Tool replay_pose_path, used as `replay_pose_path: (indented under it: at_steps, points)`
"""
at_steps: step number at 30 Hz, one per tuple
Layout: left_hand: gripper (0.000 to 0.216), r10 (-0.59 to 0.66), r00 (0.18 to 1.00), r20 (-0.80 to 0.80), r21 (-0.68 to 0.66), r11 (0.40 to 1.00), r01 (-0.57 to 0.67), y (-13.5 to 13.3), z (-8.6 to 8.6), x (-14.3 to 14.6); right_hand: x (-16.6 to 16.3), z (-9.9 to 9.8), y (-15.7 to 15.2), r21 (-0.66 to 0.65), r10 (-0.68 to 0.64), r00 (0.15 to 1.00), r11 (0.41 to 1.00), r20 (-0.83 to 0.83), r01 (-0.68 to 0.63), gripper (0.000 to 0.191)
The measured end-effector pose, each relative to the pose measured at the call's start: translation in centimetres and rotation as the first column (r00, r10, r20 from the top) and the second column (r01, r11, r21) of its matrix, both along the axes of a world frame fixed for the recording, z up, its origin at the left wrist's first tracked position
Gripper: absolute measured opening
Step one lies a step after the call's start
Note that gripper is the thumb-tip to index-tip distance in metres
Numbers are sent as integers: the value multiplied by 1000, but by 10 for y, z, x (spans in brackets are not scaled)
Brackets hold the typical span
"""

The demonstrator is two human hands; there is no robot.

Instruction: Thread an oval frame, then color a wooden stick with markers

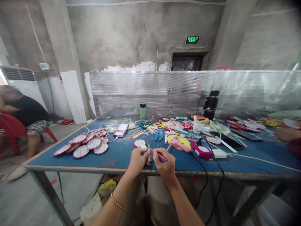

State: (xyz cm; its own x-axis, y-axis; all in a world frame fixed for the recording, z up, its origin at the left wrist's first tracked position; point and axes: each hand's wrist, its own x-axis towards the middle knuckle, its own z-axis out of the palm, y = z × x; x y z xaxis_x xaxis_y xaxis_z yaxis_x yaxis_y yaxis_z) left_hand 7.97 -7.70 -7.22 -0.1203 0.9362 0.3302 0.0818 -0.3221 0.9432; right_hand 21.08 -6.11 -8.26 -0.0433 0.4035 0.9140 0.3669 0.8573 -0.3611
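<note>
Near the table's front edge, my left hand (139, 160) pinches a small, thin, pale piece (149, 154) upright; its exact kind is too small to make out. A white wrap sits round one of that hand's fingers. My right hand (166, 164) is closed round a pinkish-purple pen-like tool (162, 156), its tip pointing left at the pale piece. Whether tip and piece touch, I cannot tell. Just beyond my left hand lies a round white disc (139, 143) with a red rim. To the right, a pink tool (180, 144) rests on a yellow disc (187, 140).
Several red-rimmed discs (80, 150) are heaped at left, near a lit phone (121, 129). A purple box (201, 150) with black cables lies right. Behind stand a green bottle (142, 112) and black flask (211, 105). Another person's hand (285, 135) is at far right.
</note>
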Motion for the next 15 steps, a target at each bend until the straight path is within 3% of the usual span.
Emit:
replay_pose_path:
  at_steps: [15]
  points:
    - [13,-3,1000,23,-8,1000,3,0,1,1,1,0,-1,25,-3,1000,1000,-20,3,15]
